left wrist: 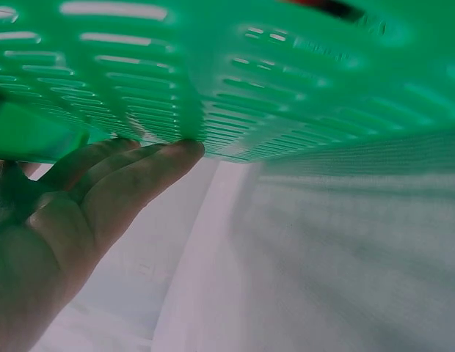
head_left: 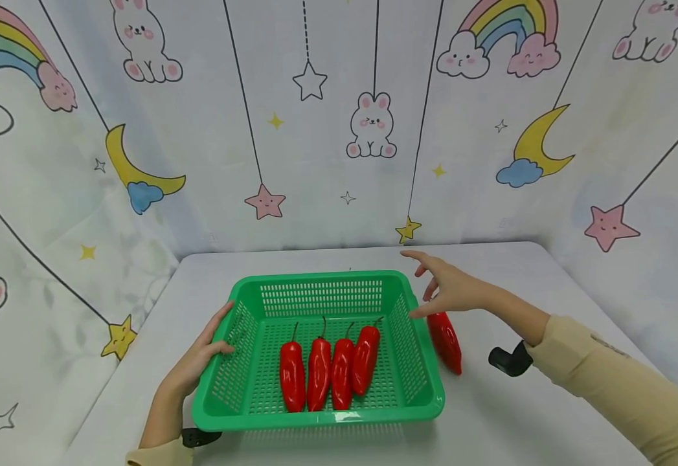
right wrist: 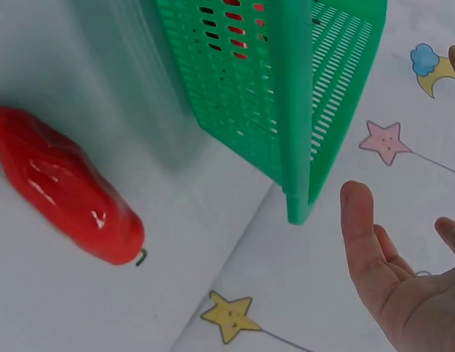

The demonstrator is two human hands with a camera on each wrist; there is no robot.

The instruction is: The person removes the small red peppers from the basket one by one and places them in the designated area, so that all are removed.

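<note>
The left hand (head_left: 199, 355) grips the basket (head_left: 315, 419) at its left side, thumb inside, probably to steady it. The right hand (head_left: 455, 285), spread wide, holds nothing beside the basket's right rim. Four red peppers (head_left: 319, 372) lie in a row inside the basket, stems toward its far wall; a fifth pepper (head_left: 446, 346) lies on the table (head_left: 478, 414), right of the basket. A sleeve (head_left: 583, 372) mark (head_left: 609, 344) is too small to read.

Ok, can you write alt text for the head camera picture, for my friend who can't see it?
A person's left hand grips a green basket with four red peppers inside. The right hand, fingers apart, is near the basket's other side and a fifth red pepper on a white table. Cartoon bunnies, stars, moons and rainbows decorate the backdrop.
</note>
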